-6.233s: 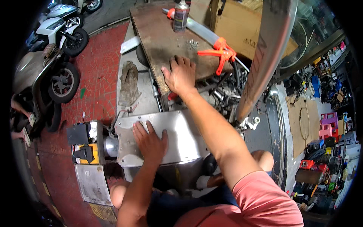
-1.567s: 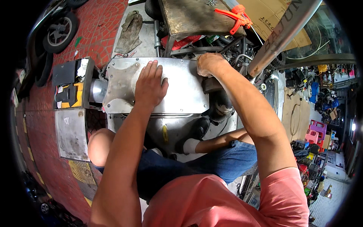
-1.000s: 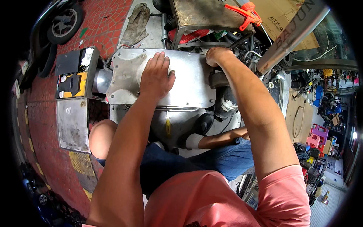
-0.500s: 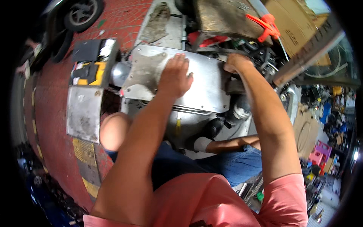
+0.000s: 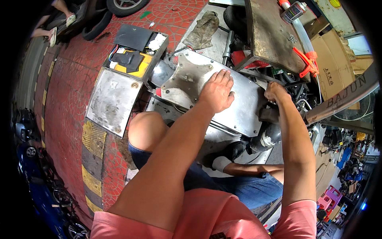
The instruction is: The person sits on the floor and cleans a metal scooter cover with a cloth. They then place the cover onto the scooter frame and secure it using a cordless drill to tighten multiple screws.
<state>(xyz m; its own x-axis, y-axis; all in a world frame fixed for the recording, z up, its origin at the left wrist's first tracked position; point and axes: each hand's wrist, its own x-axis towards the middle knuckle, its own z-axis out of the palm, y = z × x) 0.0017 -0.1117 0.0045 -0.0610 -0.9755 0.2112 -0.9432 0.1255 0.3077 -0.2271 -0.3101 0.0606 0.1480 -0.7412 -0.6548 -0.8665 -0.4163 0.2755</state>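
A silver metal plate (image 5: 244, 105), studded with small screws along its border and stained dark at its left end, lies in front of me. My left hand (image 5: 217, 91) rests flat on its middle with the fingers stretched out. At the plate's far right corner my right hand (image 5: 275, 92) is closed, and whatever it grips is hidden by the fingers. A dark block (image 5: 269, 115) sits below that hand at the plate's right end. To the left of the plate is a rounded metal housing (image 5: 161, 73), beside an open metal box (image 5: 161, 53) with a yellow block and wires inside.
A metal lid (image 5: 113, 101) adjoins the box at left. Beyond the plate lie a dirty rag (image 5: 203, 31) and a metal rod (image 5: 228, 47). A worn bench (image 5: 274, 38) at far right bears a spray can (image 5: 293, 12); an orange trigger handle (image 5: 306, 63) is beside it.
The view has turned, so the plate, box and bench appear farther right and lower. Both hands keep about the same places, the left flat on the plate and the right closed at its corner.
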